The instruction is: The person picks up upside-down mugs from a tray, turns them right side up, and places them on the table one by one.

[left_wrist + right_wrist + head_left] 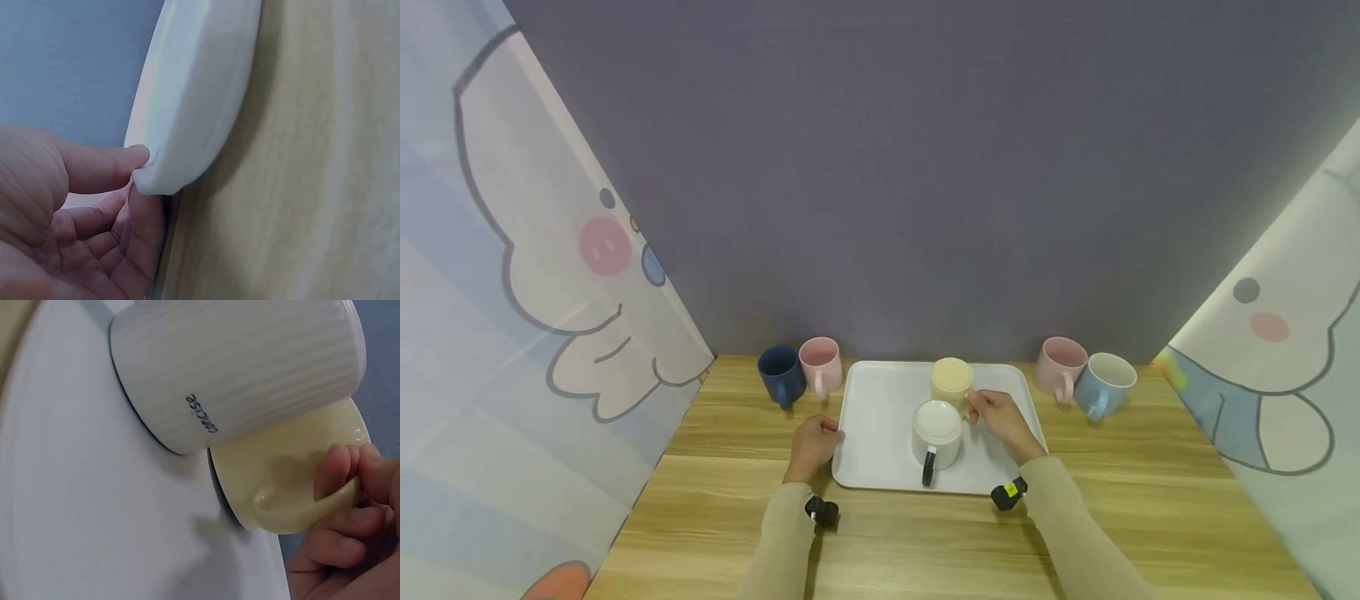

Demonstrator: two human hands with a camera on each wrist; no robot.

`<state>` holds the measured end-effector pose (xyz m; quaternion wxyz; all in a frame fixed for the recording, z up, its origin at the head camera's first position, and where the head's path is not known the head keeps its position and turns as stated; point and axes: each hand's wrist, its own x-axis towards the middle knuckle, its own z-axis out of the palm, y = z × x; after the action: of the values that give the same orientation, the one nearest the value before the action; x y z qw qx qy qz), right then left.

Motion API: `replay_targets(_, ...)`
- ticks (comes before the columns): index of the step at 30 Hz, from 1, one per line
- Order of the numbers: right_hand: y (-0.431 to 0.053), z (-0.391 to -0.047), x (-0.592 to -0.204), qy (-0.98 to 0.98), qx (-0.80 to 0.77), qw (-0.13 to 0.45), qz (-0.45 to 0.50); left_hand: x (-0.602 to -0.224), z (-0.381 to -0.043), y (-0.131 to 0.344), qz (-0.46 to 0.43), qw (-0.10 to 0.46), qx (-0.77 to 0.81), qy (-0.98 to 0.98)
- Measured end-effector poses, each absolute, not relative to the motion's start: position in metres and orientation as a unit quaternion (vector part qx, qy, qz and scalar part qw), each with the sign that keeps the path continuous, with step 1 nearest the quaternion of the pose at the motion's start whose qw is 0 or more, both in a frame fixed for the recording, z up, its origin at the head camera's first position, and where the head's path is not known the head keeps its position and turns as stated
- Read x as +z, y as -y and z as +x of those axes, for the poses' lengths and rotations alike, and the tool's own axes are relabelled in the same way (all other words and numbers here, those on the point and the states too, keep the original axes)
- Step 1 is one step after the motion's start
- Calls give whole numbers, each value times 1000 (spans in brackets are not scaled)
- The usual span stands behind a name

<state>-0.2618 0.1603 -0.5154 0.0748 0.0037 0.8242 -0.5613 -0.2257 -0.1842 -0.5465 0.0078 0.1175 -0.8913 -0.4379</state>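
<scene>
A white rectangular tray [876, 417] lies on the wooden table. My left hand [815, 444] pinches its left rim, thumb on top and fingers beneath, as the left wrist view shows. Upside down near the tray's back edge stands a pale yellow mug [952, 376]; the fingers and thumb of my right hand [1000, 417] grip its handle [300, 515]. Just in front of it, also bottom up, is a white ribbed mug [937, 433] with a black handle [928, 468] pointing toward me and small lettering on its side. It partly hides the yellow mug in the right wrist view.
Left of the tray stand a dark blue mug [781, 377] and a pink mug [822, 367], both upright. On its right are another pink mug [1060, 365] and a light blue mug [1105, 385]. A grey panel [925, 183] rises behind the table [910, 550].
</scene>
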Motion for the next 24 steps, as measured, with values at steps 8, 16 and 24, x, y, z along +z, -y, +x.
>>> replay_targets(8, -157, -258, -518, -814, -579, 41, 20, -547, -225, 184, 119, 5, -439, 891)
replay_targets(16, -155, -256, -514, -783, -620, 9, 42, -547, -225, 184, 118, 10, -437, 891)
replay_targets(24, -153, -256, -501, -767, -640, -3, 44, -548, -227, 184, 119, 7, -435, 892)
